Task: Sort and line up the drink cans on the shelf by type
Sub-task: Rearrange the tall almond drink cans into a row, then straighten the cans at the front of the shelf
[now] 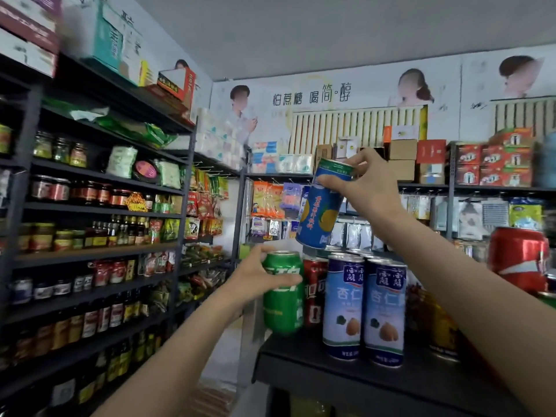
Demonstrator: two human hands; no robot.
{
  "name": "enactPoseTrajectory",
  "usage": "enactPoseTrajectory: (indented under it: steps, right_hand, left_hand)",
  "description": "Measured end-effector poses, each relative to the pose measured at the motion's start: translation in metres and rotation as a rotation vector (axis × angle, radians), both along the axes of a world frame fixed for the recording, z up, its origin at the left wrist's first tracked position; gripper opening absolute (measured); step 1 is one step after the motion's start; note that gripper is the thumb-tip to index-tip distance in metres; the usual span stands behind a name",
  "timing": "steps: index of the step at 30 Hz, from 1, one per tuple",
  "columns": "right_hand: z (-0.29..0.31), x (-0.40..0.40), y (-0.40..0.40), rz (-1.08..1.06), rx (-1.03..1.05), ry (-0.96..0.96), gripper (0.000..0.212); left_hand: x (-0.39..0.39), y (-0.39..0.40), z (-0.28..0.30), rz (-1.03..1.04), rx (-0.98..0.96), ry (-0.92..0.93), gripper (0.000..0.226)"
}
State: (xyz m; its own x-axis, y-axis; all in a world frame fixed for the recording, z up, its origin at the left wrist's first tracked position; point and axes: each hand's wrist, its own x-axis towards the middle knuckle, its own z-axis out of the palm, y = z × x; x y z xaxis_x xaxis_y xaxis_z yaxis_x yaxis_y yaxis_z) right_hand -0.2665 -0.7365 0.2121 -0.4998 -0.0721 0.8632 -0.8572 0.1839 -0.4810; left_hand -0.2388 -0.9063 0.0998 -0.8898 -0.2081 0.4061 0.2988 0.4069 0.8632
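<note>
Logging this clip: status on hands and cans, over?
Left hand gripping green can standing on black shelf. Right hand holding dark blue can aloft, tilted. Two pale blue cans upright at front; nothing blocking.

Dark side shelving (pixel 99 254) holds jars and bottles, labels blurred; red boxes (pixel 493 164) stacked near wall poster (pixel 313 97).

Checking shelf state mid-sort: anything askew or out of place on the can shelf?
Yes. The dark blue can is off the shelf, tilted in the right hand. The green can, gripped by the left hand, stands alone at the edge beside a red can. No spills or dents visible.
</note>
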Motion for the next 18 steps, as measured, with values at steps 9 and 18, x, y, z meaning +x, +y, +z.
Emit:
enactPoseTrajectory:
  steps: [9, 18]
  right_hand:
    - [-0.018, 0.005, -0.024, -0.047, 0.364, -0.175, 0.051]
    - [-0.050, -0.002, -0.033, -0.519, 0.956, -0.074, 0.052]
  left_hand:
    - [0.047, -0.042, 0.020, 0.136, 0.121, 0.126, 0.060]
    - [0.054, -0.028, 0.020, 0.102, 0.017, 0.102, 0.060]
